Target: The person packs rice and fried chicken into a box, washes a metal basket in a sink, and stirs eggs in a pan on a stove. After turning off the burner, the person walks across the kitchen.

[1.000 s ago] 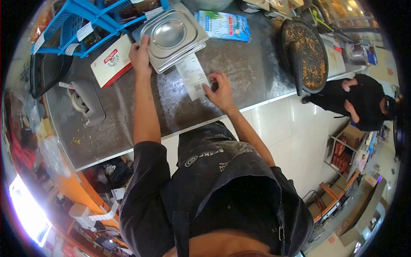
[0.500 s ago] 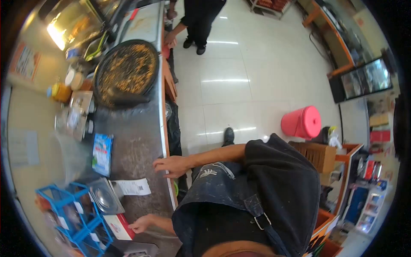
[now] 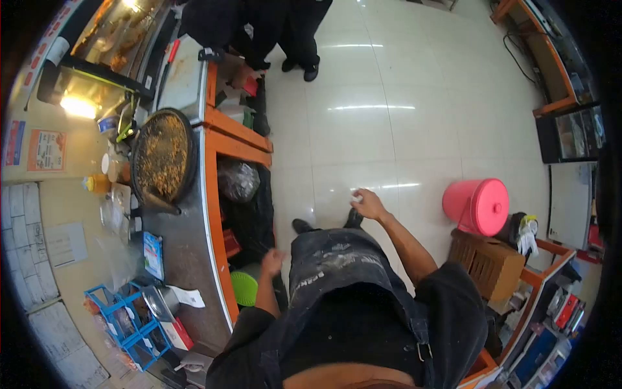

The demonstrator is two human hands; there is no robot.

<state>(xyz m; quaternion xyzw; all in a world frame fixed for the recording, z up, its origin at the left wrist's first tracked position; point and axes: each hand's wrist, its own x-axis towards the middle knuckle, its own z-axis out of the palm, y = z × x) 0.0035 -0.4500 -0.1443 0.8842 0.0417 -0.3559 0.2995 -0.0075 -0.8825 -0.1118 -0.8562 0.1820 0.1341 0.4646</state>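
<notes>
My left hand (image 3: 272,262) is in the air beside the counter's open shelf, near a green basket (image 3: 244,289); it is somewhat blurred and its fingers are hard to make out. My right hand (image 3: 370,205) is raised over the floor in front of me, its fingers closed on a small white thing (image 3: 357,197) whose kind I cannot make out. On the counter (image 3: 186,240) to my left lie a red and white box (image 3: 177,333), a metal container (image 3: 160,302), a paper slip (image 3: 186,296) and a blue packet (image 3: 153,255).
A round dark pan (image 3: 162,155) with brown crumbs sits farther along the counter, beyond a blue wire rack (image 3: 133,324). Another person in dark clothes (image 3: 259,26) stands ahead. A pink lidded bucket (image 3: 476,206) and a cardboard box (image 3: 486,262) are at right.
I have turned away from the counter. My left hand has left the red and white box, and my right hand has moved off the counter edge to over the floor.
</notes>
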